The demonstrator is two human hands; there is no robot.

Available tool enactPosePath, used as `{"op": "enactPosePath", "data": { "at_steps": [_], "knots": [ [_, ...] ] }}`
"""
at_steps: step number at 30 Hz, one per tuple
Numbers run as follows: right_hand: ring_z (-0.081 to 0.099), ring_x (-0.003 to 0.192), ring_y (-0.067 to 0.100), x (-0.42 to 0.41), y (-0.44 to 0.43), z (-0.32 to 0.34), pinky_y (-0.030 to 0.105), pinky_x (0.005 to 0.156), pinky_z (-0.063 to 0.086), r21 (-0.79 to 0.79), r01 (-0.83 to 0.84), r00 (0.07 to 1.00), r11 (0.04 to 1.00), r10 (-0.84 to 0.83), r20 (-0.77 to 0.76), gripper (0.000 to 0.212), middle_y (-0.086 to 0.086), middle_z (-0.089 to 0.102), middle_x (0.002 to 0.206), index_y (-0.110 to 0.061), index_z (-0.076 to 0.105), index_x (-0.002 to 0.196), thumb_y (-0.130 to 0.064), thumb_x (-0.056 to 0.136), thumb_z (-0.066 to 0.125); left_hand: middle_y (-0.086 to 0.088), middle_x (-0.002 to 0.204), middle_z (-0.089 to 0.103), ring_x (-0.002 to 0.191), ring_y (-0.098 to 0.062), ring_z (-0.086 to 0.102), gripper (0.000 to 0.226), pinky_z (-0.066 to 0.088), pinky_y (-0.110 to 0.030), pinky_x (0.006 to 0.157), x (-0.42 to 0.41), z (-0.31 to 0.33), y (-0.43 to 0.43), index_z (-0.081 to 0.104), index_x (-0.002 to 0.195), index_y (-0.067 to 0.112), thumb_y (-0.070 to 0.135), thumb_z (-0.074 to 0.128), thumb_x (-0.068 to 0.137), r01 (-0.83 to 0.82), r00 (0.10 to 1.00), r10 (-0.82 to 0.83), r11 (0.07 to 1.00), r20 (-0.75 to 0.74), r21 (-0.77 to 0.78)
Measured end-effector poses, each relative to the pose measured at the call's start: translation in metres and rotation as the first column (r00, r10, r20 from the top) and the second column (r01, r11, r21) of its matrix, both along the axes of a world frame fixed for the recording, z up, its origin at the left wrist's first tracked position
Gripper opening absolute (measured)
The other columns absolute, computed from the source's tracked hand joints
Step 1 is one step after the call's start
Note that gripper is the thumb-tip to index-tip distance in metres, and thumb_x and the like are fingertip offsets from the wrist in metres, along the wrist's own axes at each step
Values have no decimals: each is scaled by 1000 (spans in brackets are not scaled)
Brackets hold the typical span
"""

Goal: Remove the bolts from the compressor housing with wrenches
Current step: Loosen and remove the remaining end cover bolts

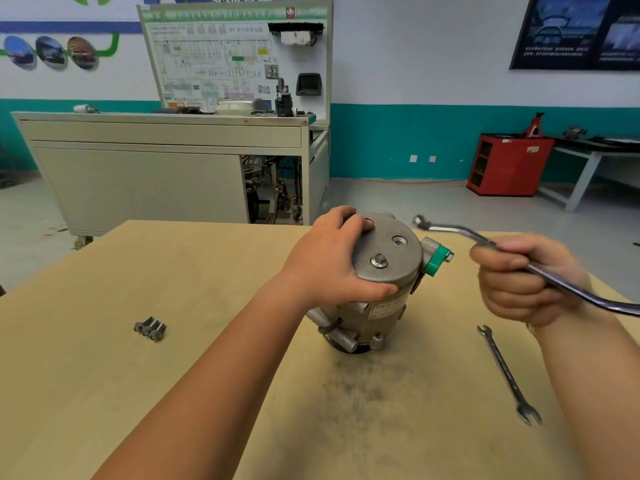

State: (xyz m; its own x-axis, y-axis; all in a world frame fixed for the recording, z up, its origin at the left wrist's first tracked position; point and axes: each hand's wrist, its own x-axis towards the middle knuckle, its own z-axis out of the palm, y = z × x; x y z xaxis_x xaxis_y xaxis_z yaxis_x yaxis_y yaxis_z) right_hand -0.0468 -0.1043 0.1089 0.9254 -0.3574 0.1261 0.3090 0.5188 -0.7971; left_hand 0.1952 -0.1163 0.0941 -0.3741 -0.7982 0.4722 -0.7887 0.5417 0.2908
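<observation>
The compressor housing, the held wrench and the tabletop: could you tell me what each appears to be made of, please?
The compressor housing: probably cast aluminium, dull grey and matte, with no shine. The wrench gripped by the right hand: likely chromed steel, showing bright mirror glints. The tabletop: seemingly wood board or laminate, pale tan, flat, smudged dark.

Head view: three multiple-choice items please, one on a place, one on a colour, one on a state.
1. The flat wrench lies: A on the table, right of the compressor; B atop the compressor; C beneath the compressor.
2. The cap on the compressor's side fitting is: A red; B green; C yellow.
3. The right hand: A lies flat on the table; B presses the compressor; C grips the bent wrench in the air.
Answers: 1 A, it rests on bare tabletop; 2 B, plainly green; 3 C, fingers curl round its shaft.
</observation>
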Motion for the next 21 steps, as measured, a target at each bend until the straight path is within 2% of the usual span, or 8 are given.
{"op": "enactPosePath", "data": {
  "at_steps": [2,4,5,6,8,10,13,21],
  "knots": [
    [23,36,12,0,12,4,24,40,19,52,64,995,997,-68,77,26,2,28,48,-7,48,89,-16,100,26,-1,145,34,130,-18,32,87,30,-25,96,1,-1,0,44,135,20,59,77,65,-8,1000,8,1000,-3,-6],
    [27,37,15,13,27,1,26,41,24,113,168,979,979,-179,102,26,4,35,52,-4,54,93,-20,99,34,-1,145,34,131,-18,32,88,32,-26,98,2,-2,1,44,135,20,60,77,64,-14,1000,14,1000,-10,-9],
    [27,35,13,24,39,-3,23,38,24,54,325,944,944,-328,40,20,2,37,49,-7,57,89,-22,94,45,-1,145,35,130,-18,33,88,30,-25,97,2,-2,1,44,135,20,60,77,64,-15,1000,15,1000,-17,-12],
    [27,29,9,37,52,-8,19,33,20,-67,495,868,866,-497,-20,16,-1,39,43,-8,57,82,-24,83,54,-1,143,36,130,-19,34,89,29,-23,95,1,-3,2,45,134,19,61,77,62,-16,1000,16,1000,-27,-19],
    [32,21,5,64,75,-17,7,29,17,-192,657,737,729,-675,-44,20,4,45,39,-9,56,74,-27,65,59,-3,142,38,129,-18,35,93,26,-20,93,0,-3,4,48,132,16,65,72,57,-24,999,22,999,-49,-33],
    [38,22,9,90,86,-25,8,27,25,-193,687,709,700,-705,-33,17,12,51,42,-9,57,71,-24,64,61,-3,142,38,129,-19,35,90,26,-20,91,0,-4,4,49,131,16,64,72,58,-25,998,23,999,-63,-29],
    [42,28,12,111,83,-34,15,29,30,-216,679,710,702,-702,-51,21,11,57,44,-7,51,77,-27,72,57,-4,143,37,130,-20,35,80,29,-22,91,2,-6,0,49,131,16,50,80,66,-31,998,28,999,-60,-42],
    [45,34,12,131,70,-33,16,31,25,-174,711,687,681,-726,-29,21,8,60,49,-8,48,80,-28,74,50,-7,145,35,130,-25,36,67,34,-29,95,5,-9,-7,47,132,17,34,77,74,-47,999,45,996,-28,-72]
  ]
}}
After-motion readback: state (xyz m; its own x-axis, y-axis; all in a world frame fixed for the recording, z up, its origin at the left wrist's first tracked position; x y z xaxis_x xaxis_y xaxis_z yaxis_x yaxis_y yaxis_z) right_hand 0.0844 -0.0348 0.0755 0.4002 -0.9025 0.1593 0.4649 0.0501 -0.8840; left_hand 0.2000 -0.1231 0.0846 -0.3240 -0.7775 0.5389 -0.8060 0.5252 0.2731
